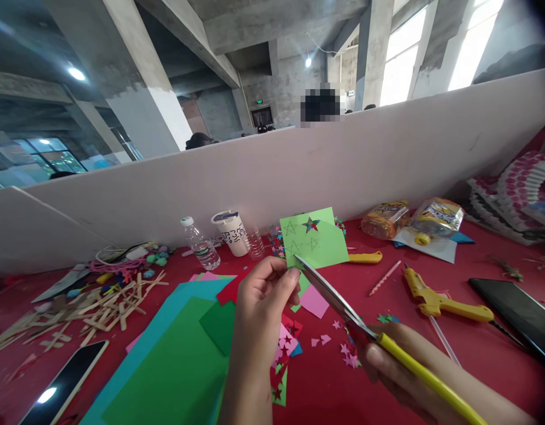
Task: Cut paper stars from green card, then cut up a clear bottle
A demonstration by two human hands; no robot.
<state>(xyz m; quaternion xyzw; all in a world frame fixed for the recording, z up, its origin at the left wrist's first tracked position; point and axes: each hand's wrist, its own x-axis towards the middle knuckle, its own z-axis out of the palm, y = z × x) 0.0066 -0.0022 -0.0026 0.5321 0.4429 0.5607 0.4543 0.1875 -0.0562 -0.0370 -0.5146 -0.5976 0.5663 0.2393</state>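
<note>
My left hand (270, 295) pinches the lower left corner of a light green paper (329, 245) held upright above the table. Several stars are drawn on it in pencil, and one star-shaped hole shows near its top. My right hand (396, 354) is closed around scissors (338, 301) with yellow handles. Their blade tips reach the paper near a drawn star, beside my left fingertips. Pink paper stars (349, 357) and green ones (385, 318) lie under and beside the scissors. Pink paper scraps with star holes (286, 345) lie by my left wrist.
Green and blue sheets (166, 360) lie at left, near a phone (64, 383) and wooden sticks (117, 307). A water bottle (201, 245) and a cup (232, 233) stand before a white partition (254, 177). At right are a yellow glue gun (444, 304), a yellow cutter (365, 257) and a black device (520, 319).
</note>
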